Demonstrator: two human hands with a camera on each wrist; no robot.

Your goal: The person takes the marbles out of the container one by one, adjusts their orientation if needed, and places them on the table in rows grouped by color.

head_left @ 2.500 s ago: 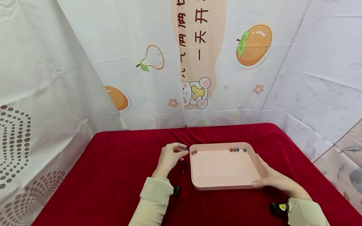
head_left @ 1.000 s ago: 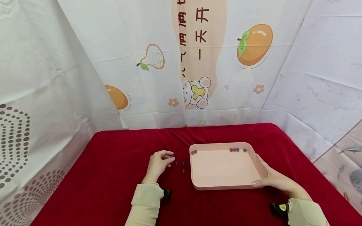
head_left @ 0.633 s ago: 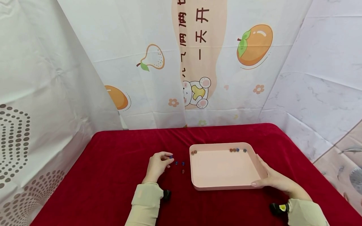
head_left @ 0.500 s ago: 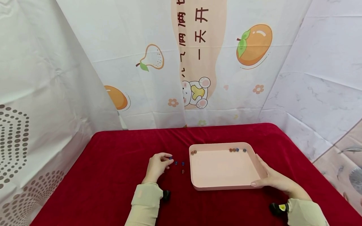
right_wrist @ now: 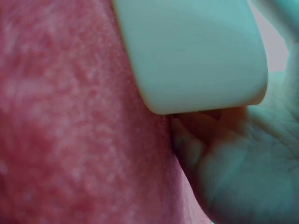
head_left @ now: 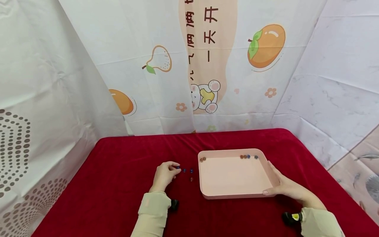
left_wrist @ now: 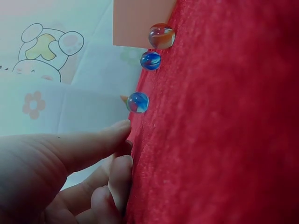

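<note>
My left hand (head_left: 164, 173) pinches a blue marble (head_left: 178, 167) between thumb and fingertips, low over the red cloth. In the left wrist view the thumb (left_wrist: 100, 142) hides that marble. Just right of it lie two more blue marbles, one nearer (head_left: 185, 170) and one farther (head_left: 191, 171), roughly in line. A reddish-orange marble (head_left: 191, 179) sits nearer the front. My right hand (head_left: 285, 187) holds the front right corner of a shallow pink tray (head_left: 237, 197), thumb at the front rim and fingers along the right side wall.
Inside the tray, two brownish marbles (head_left: 202, 159) lie at the back left corner. Several orange and blue marbles (head_left: 248, 157) line its back right. Red cloth (head_left: 124, 184) covers the table, and printed curtains (head_left: 154, 98) hang behind.
My left hand has carried the blue marble from beside the tray's left wall leftward, then lowered it toward the cloth beside the other blue ones. The right hand and tray stay put.
</note>
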